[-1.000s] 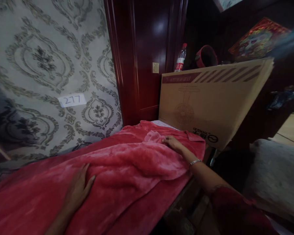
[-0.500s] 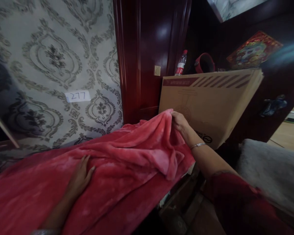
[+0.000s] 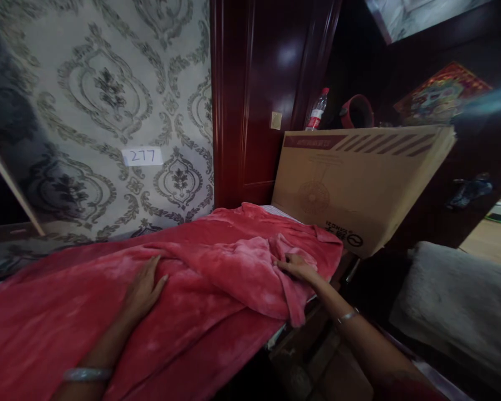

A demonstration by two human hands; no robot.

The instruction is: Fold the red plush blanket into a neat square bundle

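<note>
A small white label [image 3: 142, 156] on the patterned wallpaper, left of the dark wooden door frame [image 3: 229, 106], bears the handwritten number "277". Right of that frame, the big cardboard box [image 3: 354, 184] carries a dark red strip with pale lettering along its top edge and an upside-down black logo with a line of letters near its lower corner, both too small and blurred to read. The bottle [image 3: 317, 113] behind the box has a red label whose print cannot be made out.

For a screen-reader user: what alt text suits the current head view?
Two bare hands rest on a red fleece blanket: the left hand flat on it, the right hand on a bunched fold near its end. Behind stands a cardboard box with a water bottle beyond, beside patterned wallpaper.
</note>
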